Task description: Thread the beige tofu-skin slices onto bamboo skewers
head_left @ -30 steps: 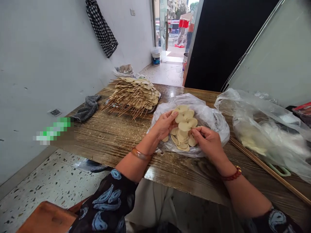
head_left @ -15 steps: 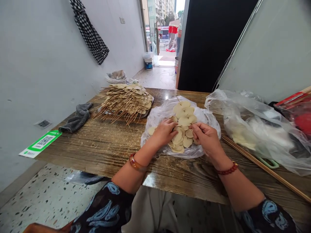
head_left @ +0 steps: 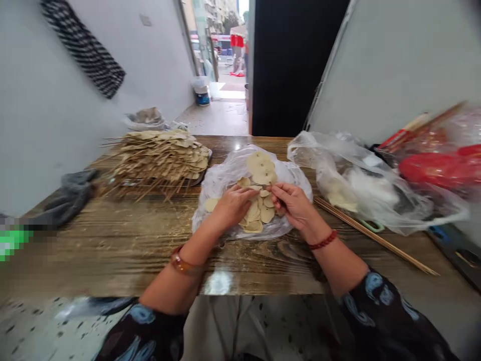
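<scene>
Thin, pale round slices [head_left: 267, 214], seemingly dried tofu, lie loose on a clear plastic bag [head_left: 210, 180] on the wooden table. Several slices overlap in a row [head_left: 261, 168] just beyond my hands, apparently threaded on a thin skewer that is mostly hidden. My right hand [head_left: 295, 204] pinches the near end of this row with thumb and forefinger. My left hand [head_left: 235, 204] lies palm down over the loose slices, its fingers stretched towards the right hand and its thumb apart.
A heap of skewered slices [head_left: 161, 155] sits on a tray at the left, with a grey cloth [head_left: 71, 193] beside it. Bare bamboo skewers [head_left: 376, 235] lie on the right, near a clear bag [head_left: 372, 180] and red packaging [head_left: 432, 168]. The table's near edge is before me.
The view has swung to the right, so everything sits farther left. My hands stay over the bag and have come closer together around the near end of the row of slices.
</scene>
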`<act>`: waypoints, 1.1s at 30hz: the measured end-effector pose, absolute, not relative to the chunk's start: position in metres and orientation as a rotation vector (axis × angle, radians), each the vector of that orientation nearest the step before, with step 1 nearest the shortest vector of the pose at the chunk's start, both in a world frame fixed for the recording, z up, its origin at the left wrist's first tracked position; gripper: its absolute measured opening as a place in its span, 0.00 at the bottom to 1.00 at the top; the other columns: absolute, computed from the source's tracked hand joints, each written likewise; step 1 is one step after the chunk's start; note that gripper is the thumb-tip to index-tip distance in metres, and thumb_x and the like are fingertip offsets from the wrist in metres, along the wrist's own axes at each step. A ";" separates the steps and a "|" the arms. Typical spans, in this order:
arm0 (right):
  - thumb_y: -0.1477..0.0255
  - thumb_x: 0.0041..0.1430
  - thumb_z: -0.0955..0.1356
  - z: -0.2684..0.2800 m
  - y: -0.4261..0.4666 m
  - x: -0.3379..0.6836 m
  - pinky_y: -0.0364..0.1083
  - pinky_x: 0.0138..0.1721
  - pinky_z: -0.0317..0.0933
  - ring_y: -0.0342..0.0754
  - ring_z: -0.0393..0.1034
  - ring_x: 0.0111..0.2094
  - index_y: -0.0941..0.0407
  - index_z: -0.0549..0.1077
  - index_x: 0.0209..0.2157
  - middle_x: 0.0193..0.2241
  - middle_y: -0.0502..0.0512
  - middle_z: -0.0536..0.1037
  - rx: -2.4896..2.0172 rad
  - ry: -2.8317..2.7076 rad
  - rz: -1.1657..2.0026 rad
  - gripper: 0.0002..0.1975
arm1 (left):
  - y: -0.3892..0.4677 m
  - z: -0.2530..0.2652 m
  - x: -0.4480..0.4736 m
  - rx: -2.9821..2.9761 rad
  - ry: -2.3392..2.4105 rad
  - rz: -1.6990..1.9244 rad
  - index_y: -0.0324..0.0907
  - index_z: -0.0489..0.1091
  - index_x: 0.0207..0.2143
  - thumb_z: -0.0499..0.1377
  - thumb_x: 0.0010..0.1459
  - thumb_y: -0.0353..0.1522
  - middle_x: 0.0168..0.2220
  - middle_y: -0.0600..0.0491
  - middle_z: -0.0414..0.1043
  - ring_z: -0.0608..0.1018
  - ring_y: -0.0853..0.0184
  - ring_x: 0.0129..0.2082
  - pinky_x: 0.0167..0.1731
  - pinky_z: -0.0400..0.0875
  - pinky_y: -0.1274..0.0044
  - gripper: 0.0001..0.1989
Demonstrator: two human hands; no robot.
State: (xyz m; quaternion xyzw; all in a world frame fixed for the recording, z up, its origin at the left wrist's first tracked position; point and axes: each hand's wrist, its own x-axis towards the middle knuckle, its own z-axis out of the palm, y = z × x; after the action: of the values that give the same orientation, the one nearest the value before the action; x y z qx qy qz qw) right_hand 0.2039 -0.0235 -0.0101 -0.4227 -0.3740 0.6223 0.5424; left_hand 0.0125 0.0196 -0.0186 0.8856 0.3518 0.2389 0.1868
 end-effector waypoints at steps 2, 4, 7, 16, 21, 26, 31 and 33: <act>0.60 0.42 0.75 -0.009 -0.022 0.203 0.36 0.15 0.46 0.34 0.57 0.16 0.57 0.74 0.30 0.18 0.43 0.70 -0.987 -0.904 1.477 0.17 | 0.023 -0.019 0.012 2.548 0.997 0.679 0.43 0.72 0.50 0.53 0.55 0.26 0.49 0.46 0.74 0.72 0.59 0.47 0.52 0.64 0.64 0.20; 0.60 0.43 0.75 -0.009 -0.020 0.203 0.36 0.15 0.47 0.34 0.58 0.16 0.57 0.75 0.30 0.18 0.43 0.70 -0.948 -0.917 1.479 0.17 | 0.028 -0.019 0.011 2.614 1.006 0.664 0.43 0.71 0.51 0.53 0.55 0.27 0.48 0.45 0.72 0.72 0.59 0.48 0.50 0.65 0.65 0.20; 0.60 0.43 0.74 -0.010 -0.017 0.203 0.37 0.16 0.48 0.35 0.59 0.17 0.57 0.75 0.30 0.18 0.43 0.71 -0.913 -0.920 1.491 0.16 | 0.032 -0.017 0.010 2.627 1.049 0.703 0.43 0.72 0.47 0.54 0.54 0.30 0.44 0.46 0.72 0.73 0.59 0.44 0.46 0.67 0.67 0.18; 0.60 0.46 0.73 -0.006 -0.014 0.202 0.38 0.17 0.49 0.36 0.58 0.17 0.57 0.74 0.29 0.18 0.44 0.70 -0.926 -0.963 1.432 0.15 | 0.029 -0.005 0.005 1.972 1.182 0.783 0.40 0.70 0.29 0.63 0.47 0.38 0.26 0.55 0.69 0.69 0.69 0.25 0.25 0.63 0.78 0.10; 0.61 0.47 0.72 -0.005 -0.024 0.198 0.38 0.15 0.43 0.35 0.52 0.15 0.58 0.74 0.28 0.14 0.42 0.65 -1.024 -0.969 1.272 0.13 | 0.022 0.000 0.000 1.320 1.084 1.068 0.39 0.66 0.30 0.68 0.43 0.38 0.22 0.58 0.69 0.71 0.73 0.20 0.22 0.64 0.81 0.17; 0.63 0.52 0.70 -0.014 -0.032 0.197 0.39 0.16 0.41 0.36 0.50 0.16 0.58 0.74 0.31 0.14 0.43 0.63 -1.012 -1.080 1.221 0.12 | 0.028 0.000 -0.008 1.006 0.957 1.281 0.38 0.68 0.35 0.70 0.39 0.36 0.28 0.54 0.75 0.77 0.70 0.24 0.24 0.70 0.80 0.22; 0.61 0.54 0.70 -0.017 -0.040 0.195 0.39 0.17 0.44 0.38 0.52 0.17 0.58 0.75 0.32 0.15 0.44 0.64 -1.115 -1.250 1.201 0.13 | 0.032 -0.001 -0.018 0.808 0.886 1.439 0.37 0.69 0.35 0.68 0.43 0.31 0.32 0.52 0.76 0.79 0.68 0.29 0.30 0.74 0.78 0.16; 0.60 0.54 0.70 -0.018 -0.042 0.193 0.40 0.18 0.46 0.39 0.54 0.18 0.58 0.75 0.30 0.15 0.45 0.64 -1.141 -1.359 1.170 0.14 | 0.033 -0.002 -0.021 0.767 0.868 1.484 0.37 0.68 0.34 0.67 0.44 0.29 0.32 0.52 0.76 0.80 0.68 0.29 0.32 0.75 0.77 0.14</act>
State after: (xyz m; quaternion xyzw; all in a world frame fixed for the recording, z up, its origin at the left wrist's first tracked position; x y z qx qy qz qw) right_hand 0.1935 -0.0424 -0.0180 -0.4688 -0.5587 0.4809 0.4866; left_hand -0.0212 0.0325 -0.0021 0.3292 0.3727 0.6373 0.5887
